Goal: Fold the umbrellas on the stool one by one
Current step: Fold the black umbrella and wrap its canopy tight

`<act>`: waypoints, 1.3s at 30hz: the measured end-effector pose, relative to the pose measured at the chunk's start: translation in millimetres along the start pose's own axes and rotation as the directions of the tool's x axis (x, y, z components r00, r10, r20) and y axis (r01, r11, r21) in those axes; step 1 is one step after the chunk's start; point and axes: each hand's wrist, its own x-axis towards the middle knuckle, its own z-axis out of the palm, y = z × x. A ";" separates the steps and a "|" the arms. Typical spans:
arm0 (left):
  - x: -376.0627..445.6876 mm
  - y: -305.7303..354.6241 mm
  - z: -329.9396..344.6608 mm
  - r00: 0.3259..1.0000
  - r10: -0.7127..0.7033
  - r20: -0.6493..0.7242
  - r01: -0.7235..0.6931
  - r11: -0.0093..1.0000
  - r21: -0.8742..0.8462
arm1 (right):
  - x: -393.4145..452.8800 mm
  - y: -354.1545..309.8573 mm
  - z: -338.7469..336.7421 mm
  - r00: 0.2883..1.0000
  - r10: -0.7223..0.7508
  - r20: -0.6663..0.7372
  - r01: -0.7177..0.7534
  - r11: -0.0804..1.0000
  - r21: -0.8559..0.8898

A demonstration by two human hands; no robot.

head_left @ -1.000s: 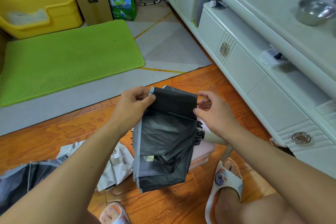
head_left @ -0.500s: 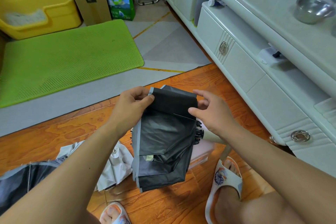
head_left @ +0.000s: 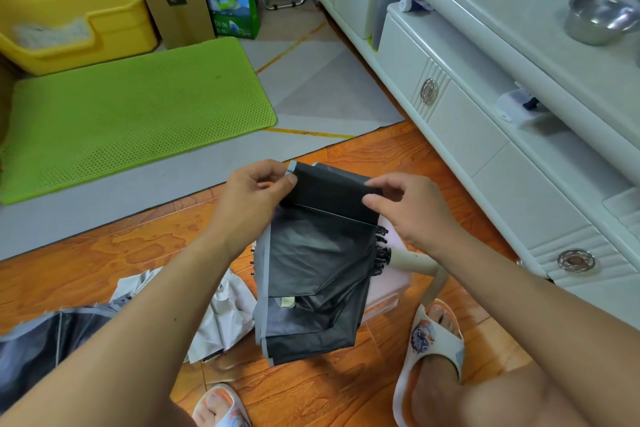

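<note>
both hands pinch the top edge of a black, grey-trimmed fabric umbrella canopy, held up in the air above the pale pink plastic stool that shows just behind it. the left hand nips the grey-bordered upper left corner between thumb and curled fingers; the right hand closes thumb and forefinger on the upper right corner of the same folded-over panel, its other fingers loosely bent. between the two grips the cloth is drawn fairly flat, while below it hangs in slack pleats, with a row of small black rib tips bunched along its right side.

the fabric looks thin, light and limp, probably slick, so it should crease easily but slip out of a loose fold; the thin ribs inside seem the stiff, breakable part. the trimmed edges and corners look like the sound places to hold, with pleats laid along the ribs rather than across them.

a second grey and black loose umbrella lies crumpled at lower left, over the orange wooden floor, apparently not yet folded. a lime green mesh mat and a white drawer cabinet lie beyond.
</note>
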 end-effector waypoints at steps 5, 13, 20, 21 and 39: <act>4.2 -4.2 2.5 0.992 0.055 -0.111 -0.030 0.975 0.218 | 37.6 6.3 1.2 0.997 -0.032 -0.066 0.029 0.999 -0.043; -13.2 -35.5 -9.2 0.980 -0.154 0.127 0.027 0.731 0.682 | 94.9 46.7 7.9 0.960 0.144 -0.241 -0.181 0.974 -0.139; -12.2 -26.4 -16.2 0.979 -0.194 0.060 0.116 0.778 0.617 | 51.1 2.5 23.2 0.958 -0.120 0.261 0.191 0.944 -0.267; -12.2 -24.9 -16.3 0.972 -0.221 0.076 0.125 0.766 0.631 | 37.9 1.7 22.7 0.925 -0.102 0.365 0.205 0.945 -0.257; -38.2 -16.2 -3.6 0.955 -0.295 -0.029 0.221 0.643 0.734 | 98.5 -2.9 62.3 0.980 0.070 0.188 -0.052 0.994 -0.099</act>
